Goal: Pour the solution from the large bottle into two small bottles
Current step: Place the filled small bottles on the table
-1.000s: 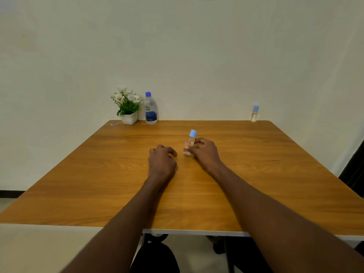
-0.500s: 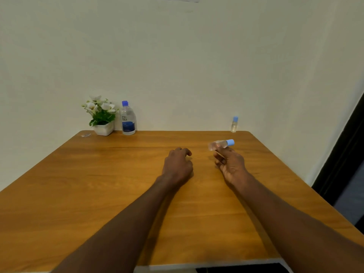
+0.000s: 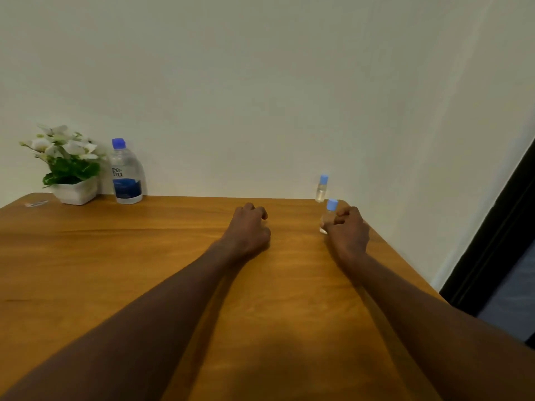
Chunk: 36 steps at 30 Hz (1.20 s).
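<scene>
The large clear bottle [image 3: 126, 175] with a blue cap and blue label stands at the table's far left, by the wall. One small clear bottle [image 3: 322, 188] with a blue cap stands at the far right corner. A second small bottle [image 3: 331, 208] stands upright just in front of it, with my right hand [image 3: 347, 230] closed around its lower part. My left hand [image 3: 250, 228] rests on the table as a loose fist, holding nothing, a short way left of the right hand.
A white pot of white flowers [image 3: 69, 166] stands left of the large bottle. A small clear wrapper [image 3: 36, 203] lies at the far left edge. The wooden table [image 3: 115, 256] ends close right of my right hand, beside a dark doorway [image 3: 498, 247].
My right hand has carried the small bottle from the table's middle toward the far right corner, turned it upright and set it near the other small bottle. The view has swung right.
</scene>
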{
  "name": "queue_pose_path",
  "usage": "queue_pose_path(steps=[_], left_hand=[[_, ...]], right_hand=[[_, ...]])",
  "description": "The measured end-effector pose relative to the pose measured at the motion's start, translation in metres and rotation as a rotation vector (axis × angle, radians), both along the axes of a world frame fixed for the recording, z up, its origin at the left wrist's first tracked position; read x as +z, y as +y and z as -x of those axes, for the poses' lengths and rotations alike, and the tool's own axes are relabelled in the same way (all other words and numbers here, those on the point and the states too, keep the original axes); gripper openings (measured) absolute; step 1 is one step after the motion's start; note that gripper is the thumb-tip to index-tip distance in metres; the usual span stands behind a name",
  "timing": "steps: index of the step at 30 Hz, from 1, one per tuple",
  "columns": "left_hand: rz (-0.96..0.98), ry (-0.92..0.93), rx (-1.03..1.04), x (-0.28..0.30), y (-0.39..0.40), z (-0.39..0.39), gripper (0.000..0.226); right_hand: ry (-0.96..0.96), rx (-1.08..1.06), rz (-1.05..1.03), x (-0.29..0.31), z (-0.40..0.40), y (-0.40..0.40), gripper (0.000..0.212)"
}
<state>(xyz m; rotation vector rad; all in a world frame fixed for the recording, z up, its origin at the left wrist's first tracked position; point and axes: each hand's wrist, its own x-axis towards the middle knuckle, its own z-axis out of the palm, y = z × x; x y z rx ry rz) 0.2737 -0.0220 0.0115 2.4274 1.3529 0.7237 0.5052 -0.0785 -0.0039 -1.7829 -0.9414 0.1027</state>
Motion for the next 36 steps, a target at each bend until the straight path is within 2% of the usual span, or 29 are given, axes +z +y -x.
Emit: queue_pose_path(steps=[4,16,25,30,36], left_hand=[[-0.055,0.043,0.043,-0.01,0.024,-0.018,0.04],[-0.053,-0.035,0.042,-0.024,0.065,-0.028,0.022],[-0.052,-0.039,0.048,-0.026,0.079,-0.034,0.02],[-0.054,-0.04,0.044,-0.027,0.08,-0.034,0.02],[-0.061,-0.036,0.047,-0.027,0.08,-0.034,0.02]], right_hand=[[-0.101,-0.009,0.054,-0.007,-0.012,0.039,0.026],[-0.12,-0.086,0.279,-0.002,-0.039,0.103,0.033],[-0.128,-0.109,0.301,0.0,-0.043,0.124,0.045],[-0.133,-0.099,0.279,-0.001,-0.043,0.124,0.035],[-0.151,-0.122,0.294,-0.001,-0.045,0.128,0.037]])
